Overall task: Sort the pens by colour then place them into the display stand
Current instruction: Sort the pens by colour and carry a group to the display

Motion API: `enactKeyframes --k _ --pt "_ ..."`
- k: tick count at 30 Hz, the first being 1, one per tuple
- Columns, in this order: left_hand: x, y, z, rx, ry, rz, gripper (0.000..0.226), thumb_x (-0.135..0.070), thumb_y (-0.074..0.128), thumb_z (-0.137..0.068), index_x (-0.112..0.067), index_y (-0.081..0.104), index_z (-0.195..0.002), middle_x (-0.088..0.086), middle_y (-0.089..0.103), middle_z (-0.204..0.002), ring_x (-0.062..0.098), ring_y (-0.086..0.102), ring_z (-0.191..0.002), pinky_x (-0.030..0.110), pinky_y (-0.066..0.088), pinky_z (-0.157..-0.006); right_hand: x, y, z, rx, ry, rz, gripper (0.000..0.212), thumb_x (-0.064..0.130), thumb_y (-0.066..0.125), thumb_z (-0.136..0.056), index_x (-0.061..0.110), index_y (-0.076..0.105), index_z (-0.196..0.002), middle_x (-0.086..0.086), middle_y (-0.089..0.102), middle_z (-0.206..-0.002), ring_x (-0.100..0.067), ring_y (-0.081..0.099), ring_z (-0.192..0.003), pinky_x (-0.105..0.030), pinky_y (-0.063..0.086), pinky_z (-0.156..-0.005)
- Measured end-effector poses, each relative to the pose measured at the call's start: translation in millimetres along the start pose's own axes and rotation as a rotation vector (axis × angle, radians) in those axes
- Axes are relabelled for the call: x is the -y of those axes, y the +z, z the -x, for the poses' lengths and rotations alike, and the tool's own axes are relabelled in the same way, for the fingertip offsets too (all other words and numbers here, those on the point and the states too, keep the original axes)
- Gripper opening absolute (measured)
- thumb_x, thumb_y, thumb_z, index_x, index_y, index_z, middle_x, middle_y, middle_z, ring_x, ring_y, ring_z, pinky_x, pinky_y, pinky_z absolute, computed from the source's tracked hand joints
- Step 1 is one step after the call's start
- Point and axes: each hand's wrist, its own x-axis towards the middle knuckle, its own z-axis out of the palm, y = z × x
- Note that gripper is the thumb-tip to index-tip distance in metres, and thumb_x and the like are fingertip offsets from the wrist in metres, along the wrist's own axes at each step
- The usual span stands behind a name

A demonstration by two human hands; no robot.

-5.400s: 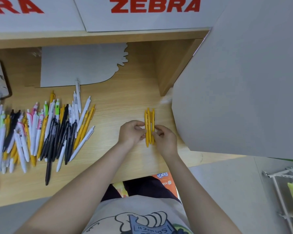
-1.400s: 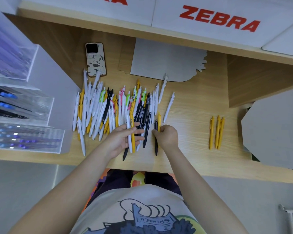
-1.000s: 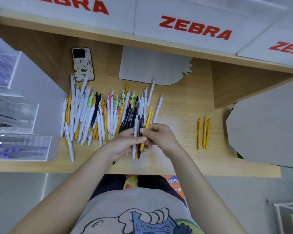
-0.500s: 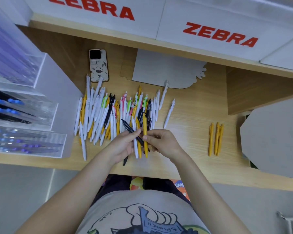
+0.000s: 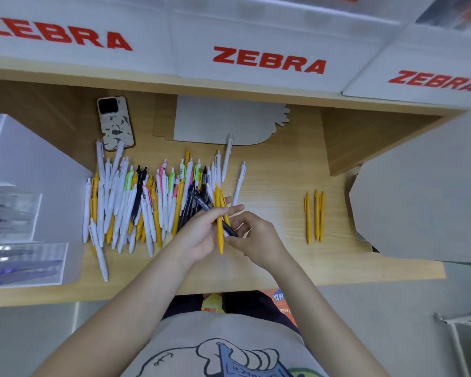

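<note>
We see the left hand [image 5: 201, 235] curled around 2 slim yellow plastic pens [image 5: 219, 221], upright, while the right hand [image 5: 256, 239] pinches a slanted black plastic pen [image 5: 201, 204].

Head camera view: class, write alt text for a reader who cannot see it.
Two hands, the left hand and right hand, hold yellow pens and a black pen above a wooden desk. A mixed pile of pens lies left; three yellow pens lie sorted right.

White, yellow, black, pink and green pens [image 5: 147, 202] on a pale wood counter [image 5: 269, 170]; phone case [image 5: 115, 123] seemingly cream with dark blotches.
</note>
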Motion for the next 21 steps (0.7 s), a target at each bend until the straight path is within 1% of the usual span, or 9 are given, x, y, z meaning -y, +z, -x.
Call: enactKeyframes --k 3,5,6,9,11,12,14,18,21 --pt "10.3 26.9 -13.9 0.022 -0.022 0.002 0.031 -0.007 0.048 -0.099 -0.015 0.059 -0.127 0.009 0.073 -0.113 0.02 0.073 -0.089 0.034 0.058 -0.072 -16.9 -20.1 6.1 -0.087 -0.074 0.109 0.02 0.016 0.075 -0.08 0.016 0.062 -0.095 0.002 0.063 -0.081 -0.013 0.058 -0.073 -0.028 0.046 -0.067" --pt "16.1 42.2 -23.2 0.017 -0.032 0.022 0.03 -0.004 0.048 -0.098 -0.015 0.06 -0.122 0.007 0.073 -0.103 0.02 0.073 -0.086 0.036 0.056 -0.074 -26.1 -34.1 10.5 -0.128 -0.064 0.046 0.012 0.012 0.069 -0.084 0.022 0.062 -0.085 0.004 0.062 -0.073 -0.006 0.054 -0.063 -0.022 0.043 -0.061" --pt "19.4 48.4 -28.6 0.023 -0.035 0.027 0.028 -0.002 0.048 -0.098 -0.015 0.061 -0.12 0.007 0.073 -0.098 0.021 0.073 -0.085 0.036 0.057 -0.072 -30.3 -41.6 12.6 -0.135 -0.032 -0.006 0.014 0.012 0.067 -0.086 0.024 0.061 -0.081 0.006 0.061 -0.069 -0.005 0.053 -0.058 -0.019 0.04 -0.058" --pt "26.8 65.5 -38.9 0.024 -0.019 -0.009 0.017 -0.003 0.049 -0.098 -0.01 0.065 -0.097 0.008 0.065 -0.088 0.02 0.069 -0.083 0.037 0.058 -0.066 -46.1 -63.1 18.6 -0.141 0.056 -0.171 0.01 0.015 0.061 -0.094 0.018 0.066 -0.086 0.002 0.063 -0.067 -0.012 0.053 -0.048 -0.021 0.039 -0.052" --pt "30.6 72.4 -46.0 0.042 -0.015 0.0 0.021 -0.005 0.053 -0.096 -0.009 0.066 -0.081 0.007 0.064 -0.083 0.02 0.069 -0.082 0.041 0.056 -0.077 -56.9 -75.5 22.7 -0.163 0.091 -0.259 0.015 0.016 0.056 -0.098 0.015 0.068 -0.09 0.002 0.061 -0.064 -0.015 0.053 -0.048 -0.024 0.041 -0.051" --pt "32.5 75.1 -49.4 0.052 -0.023 0.007 0.016 -0.006 0.056 -0.094 -0.008 0.065 -0.081 0.007 0.064 -0.082 0.019 0.069 -0.083 0.042 0.055 -0.081 -61.3 -80.1 25.1 -0.173 0.108 -0.29 0.017 0.016 0.054 -0.099 0.014 0.068 -0.089 0.002 0.059 -0.062 -0.015 0.051 -0.048 -0.026 0.041 -0.051" --pt "36.7 78.0 -57.5 0.054 -0.041 0.02 0.002 -0.008 0.061 -0.089 -0.006 0.061 -0.088 0.008 0.065 -0.083 0.02 0.071 -0.084 0.041 0.058 -0.078 -68.9 -87.4 29.5 -0.183 0.14 -0.342 0.021 0.016 0.05 -0.101 0.014 0.068 -0.089 0.001 0.054 -0.059 -0.014 0.046 -0.047 -0.026 0.039 -0.05" --pt "47.5 84.5 -69.5 0.021 -0.018 0.043 0.015 -0.01 0.065 -0.081 -0.012 0.059 -0.095 0.004 0.066 -0.084 0.019 0.07 -0.084 0.034 0.059 -0.07 -79.6 -103.1 36.7 -0.179 0.224 -0.404 0.028 0.018 0.047 -0.099 0.009 0.069 -0.084 -0.002 0.05 -0.057 -0.013 0.042 -0.046 -0.024 0.036 -0.048" --pt "48.8 82.4 -76.6 -0.047 0.049 0.124 0.005 -0.009 0.06 -0.09 -0.013 0.06 -0.093 0.001 0.07 -0.083 0.016 0.071 -0.079 0.03 0.06 -0.068 -90.8 -120.5 41.4 -0.201 0.277 -0.421 0.029 0.017 0.047 -0.094 0.007 0.067 -0.076 -0.005 0.049 -0.058 -0.015 0.042 -0.048 -0.025 0.035 -0.048"
